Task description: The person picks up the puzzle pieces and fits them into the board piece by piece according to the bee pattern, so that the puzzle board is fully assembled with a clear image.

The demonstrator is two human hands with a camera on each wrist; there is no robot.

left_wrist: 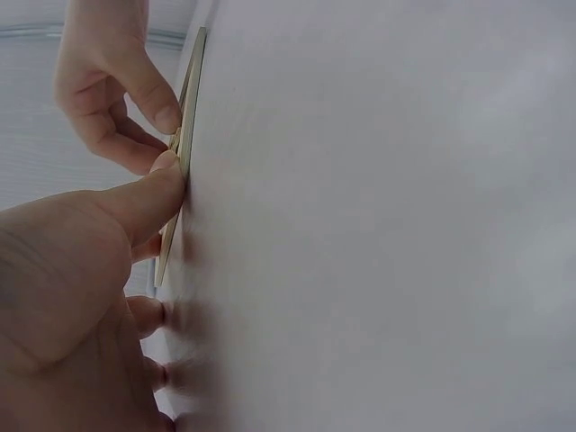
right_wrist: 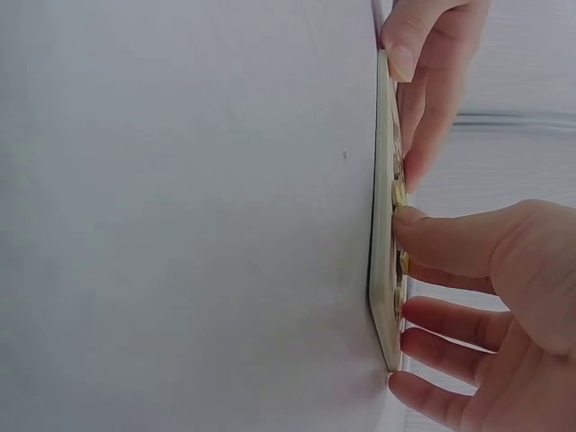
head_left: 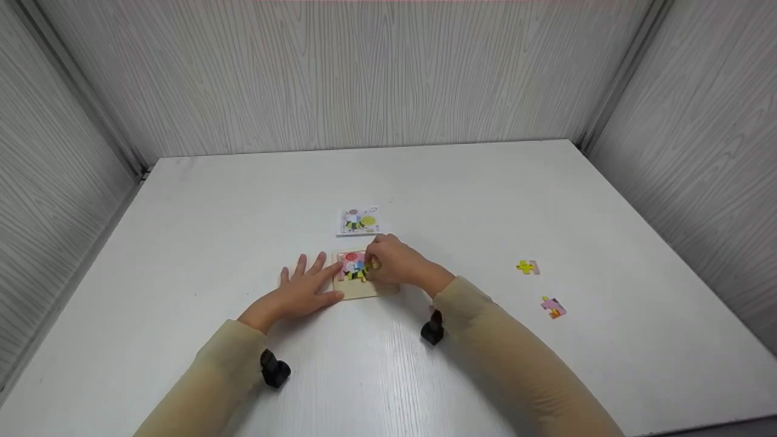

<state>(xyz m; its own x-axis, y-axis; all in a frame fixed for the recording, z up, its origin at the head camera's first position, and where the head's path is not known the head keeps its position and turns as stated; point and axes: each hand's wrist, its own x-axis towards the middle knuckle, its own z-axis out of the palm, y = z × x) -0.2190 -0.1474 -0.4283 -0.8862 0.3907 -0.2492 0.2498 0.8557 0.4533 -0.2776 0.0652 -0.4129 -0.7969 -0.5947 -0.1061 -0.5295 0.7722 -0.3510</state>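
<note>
A wooden jigsaw board, partly filled with colourful pieces, lies flat on the white table. My left hand rests at its left side with fingers spread and straight, the thumb and forefinger touching the board's edge. Over the board's right part, my right hand pinches a yellowish puzzle piece between thumb and curled fingers, low against the board. In the right wrist view the board appears edge-on, with the right thumb and fingers at its top face. The right hand hides much of the held piece.
Just behind the board lies a square picture card or box with a bee design. To the right are two loose pieces, a yellow one and a pink one. Pale panels enclose the table's back and sides.
</note>
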